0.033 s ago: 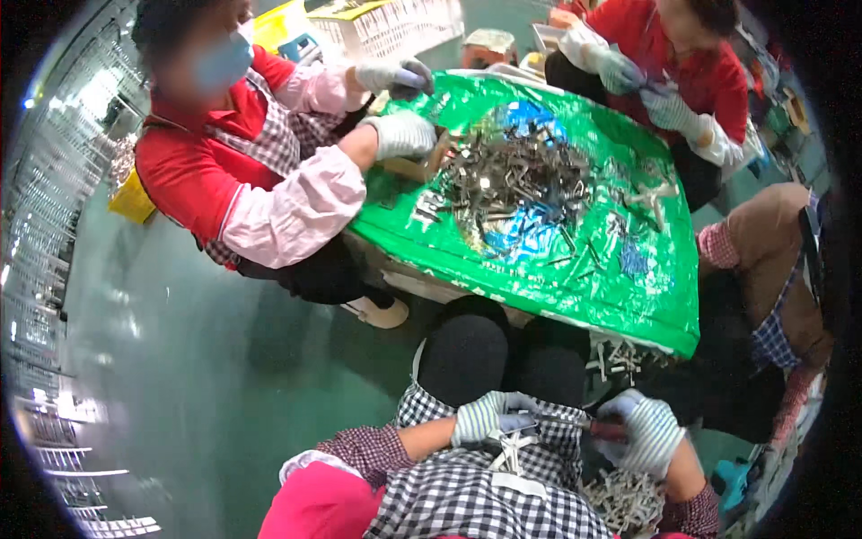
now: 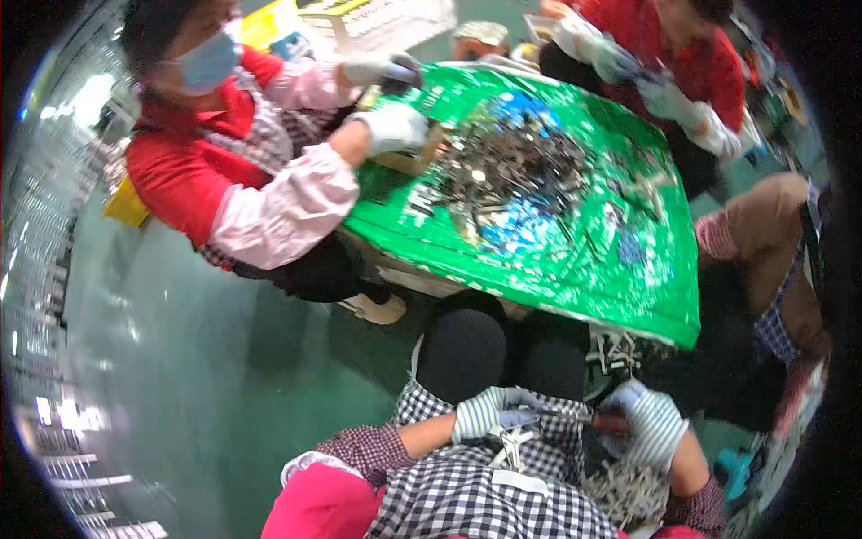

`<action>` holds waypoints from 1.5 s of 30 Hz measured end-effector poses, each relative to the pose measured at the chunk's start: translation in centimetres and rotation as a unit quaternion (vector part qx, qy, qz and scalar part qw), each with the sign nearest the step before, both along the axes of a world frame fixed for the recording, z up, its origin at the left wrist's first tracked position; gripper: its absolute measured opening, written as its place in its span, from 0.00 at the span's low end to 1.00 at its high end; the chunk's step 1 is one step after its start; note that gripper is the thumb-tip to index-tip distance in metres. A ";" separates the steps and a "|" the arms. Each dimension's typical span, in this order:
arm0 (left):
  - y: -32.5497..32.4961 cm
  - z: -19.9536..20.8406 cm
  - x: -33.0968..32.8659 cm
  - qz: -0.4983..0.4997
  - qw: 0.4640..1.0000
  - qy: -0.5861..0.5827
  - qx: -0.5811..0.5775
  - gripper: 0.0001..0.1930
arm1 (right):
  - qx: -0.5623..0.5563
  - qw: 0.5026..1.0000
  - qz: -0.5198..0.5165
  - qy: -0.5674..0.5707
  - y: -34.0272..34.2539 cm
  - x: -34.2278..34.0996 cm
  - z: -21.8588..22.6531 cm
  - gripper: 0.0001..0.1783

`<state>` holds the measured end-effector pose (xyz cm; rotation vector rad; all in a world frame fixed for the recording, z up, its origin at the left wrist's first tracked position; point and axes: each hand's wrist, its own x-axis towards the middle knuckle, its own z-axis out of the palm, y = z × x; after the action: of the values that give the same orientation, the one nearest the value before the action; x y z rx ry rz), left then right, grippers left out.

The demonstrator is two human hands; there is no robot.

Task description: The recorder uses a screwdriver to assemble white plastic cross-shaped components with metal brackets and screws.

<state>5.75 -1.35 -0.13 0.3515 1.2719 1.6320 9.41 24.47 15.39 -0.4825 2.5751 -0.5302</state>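
Over my lap, my right hand (image 2: 648, 426), in a striped glove, is closed round the dark red handle of a hand tool (image 2: 611, 423). The tool's thin grey shaft points left toward my left hand (image 2: 489, 415). That gloved hand is pinched closed by the shaft's end, and whatever small piece it grips is too blurred to name. Several pale branched parts (image 2: 512, 446) lie on my checked apron (image 2: 449, 490) just below my left hand. A heap of similar pale parts (image 2: 628, 490) sits below my right hand.
Ahead stands a table covered in green plastic sheet (image 2: 413, 235), with a pile of dark metal pieces (image 2: 512, 171). Co-workers sit at its left and far right, their gloved hands (image 2: 395, 128) busy; another person's leg (image 2: 763, 225) is at right. Pale parts (image 2: 615, 350) lie under the near edge.
The view has shifted slightly, so the table and co-workers sit a little higher and further left. My hands keep the same pose and hold.
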 end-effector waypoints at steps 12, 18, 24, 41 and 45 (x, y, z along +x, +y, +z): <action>-1.9 -0.4 -2.8 0.036 0.996 -0.056 -0.062 0.12 | -0.014 0.999 0.041 -0.018 -1.4 -3.6 -0.9 0.22; -1.0 0.6 -2.0 0.053 0.992 -0.103 -0.045 0.13 | -0.010 0.998 0.025 -0.048 -1.3 -3.6 -0.4 0.20; -1.2 -0.6 -1.8 0.060 0.992 -0.098 -0.055 0.18 | -0.002 0.999 -0.029 -0.038 -1.6 -4.0 -0.4 0.19; -0.4 -0.7 -2.0 0.067 0.994 -0.052 -0.068 0.24 | -0.236 0.962 -0.030 -0.133 1.5 -4.5 -2.8 0.25; -0.1 0.7 -2.0 0.057 0.995 -0.054 -0.054 0.15 | -0.159 0.984 -0.038 -0.065 0.9 -3.6 -1.5 0.22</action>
<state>3.80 -1.44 0.56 0.1247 1.3122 1.6464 5.76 25.36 13.93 -0.4390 2.4003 -0.9762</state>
